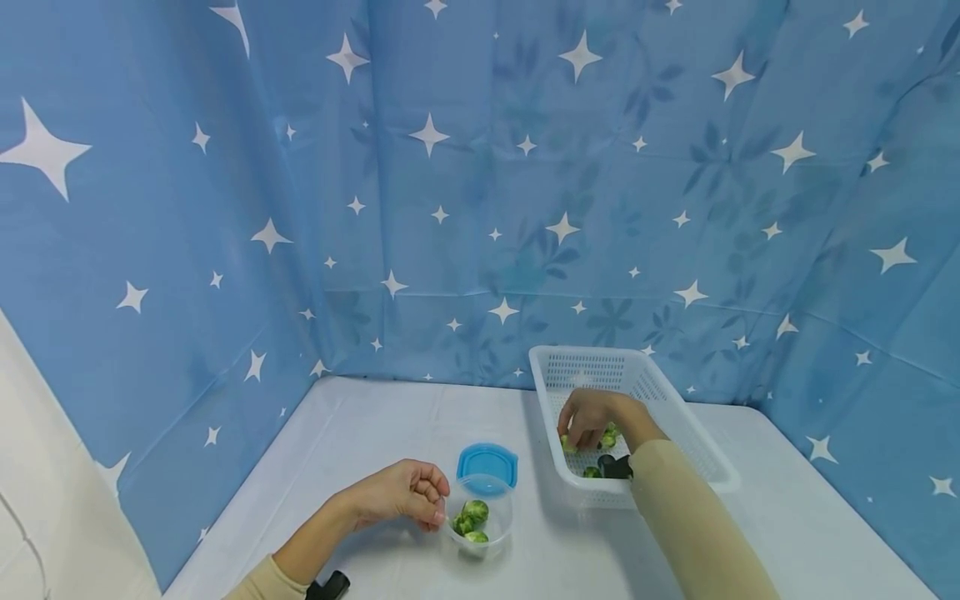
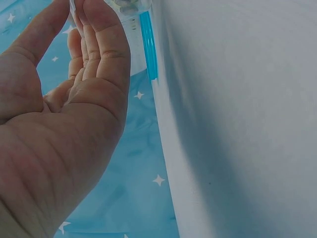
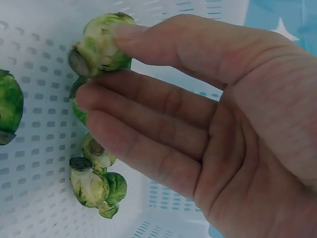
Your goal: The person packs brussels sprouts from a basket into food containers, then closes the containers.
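My left hand (image 1: 397,496) pinches the rim of a small clear plastic tub (image 1: 502,518) between thumb and fingers. Several green Brussels sprouts (image 1: 476,511) lie inside the tub. My right hand (image 1: 594,412) reaches down into a white perforated basket (image 1: 693,437). In the right wrist view, its thumb and fingertips pinch a Brussels sprout (image 3: 106,44), stem end pointing away from the palm. Below those fingers, more sprouts (image 3: 91,188) rest on the basket floor, and another sprout (image 3: 9,106) sits at the left edge of that view.
A blue lid (image 1: 487,463) lies on the white table (image 1: 390,433) just behind the tub. The basket stands to the right, close to the blue star-patterned curtain (image 1: 465,250) that encloses the table's back and sides. Dark wrist-camera parts (image 1: 328,586) show beside the left wrist.
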{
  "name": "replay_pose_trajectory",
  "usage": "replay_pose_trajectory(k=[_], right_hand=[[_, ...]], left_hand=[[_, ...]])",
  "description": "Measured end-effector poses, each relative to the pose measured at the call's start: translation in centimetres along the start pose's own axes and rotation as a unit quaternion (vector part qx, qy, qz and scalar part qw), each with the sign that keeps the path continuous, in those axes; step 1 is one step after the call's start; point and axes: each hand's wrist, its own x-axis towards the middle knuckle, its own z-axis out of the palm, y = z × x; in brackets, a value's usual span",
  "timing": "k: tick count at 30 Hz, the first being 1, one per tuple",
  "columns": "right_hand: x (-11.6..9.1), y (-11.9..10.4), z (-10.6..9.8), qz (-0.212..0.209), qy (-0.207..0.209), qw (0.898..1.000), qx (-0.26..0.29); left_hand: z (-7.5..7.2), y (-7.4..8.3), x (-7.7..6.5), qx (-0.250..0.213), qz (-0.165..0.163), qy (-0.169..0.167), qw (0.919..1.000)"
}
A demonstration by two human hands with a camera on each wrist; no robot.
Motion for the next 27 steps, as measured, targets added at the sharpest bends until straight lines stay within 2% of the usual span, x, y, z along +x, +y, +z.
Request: replay_pose_trajectory(k=[9, 13, 16, 22, 27], right_hand=[[-0.3, 0.4, -0.7, -0.047, 0.023, 0.998, 0.028], [-0.4, 0.5, -1.1, -0.086, 0.02, 0.995, 0.036], [-0.5, 0.5, -1.3, -0.109, 0.032, 0.993, 0.033], [-0.5, 0.7, -1.6, -0.125, 0.073, 0.989, 0.028], [-0.4, 0.8, -1.9, -0.139, 0.079, 0.986, 0.041]], left_hand=[[0.0, 0.0, 0.0, -0.001, 0.001, -0.001, 1.0], [0.0, 0.0, 0.0, 0.0, 0.002, -0.001, 1.0], [0.0, 0.0, 0.0, 0.0, 0.002, -0.001, 1.0], [0.0, 0.0, 0.0, -0.001, 0.007, -0.003, 1.0], [0.1, 0.1, -0.1, -0.003, 0.006, -0.003, 1.0]])
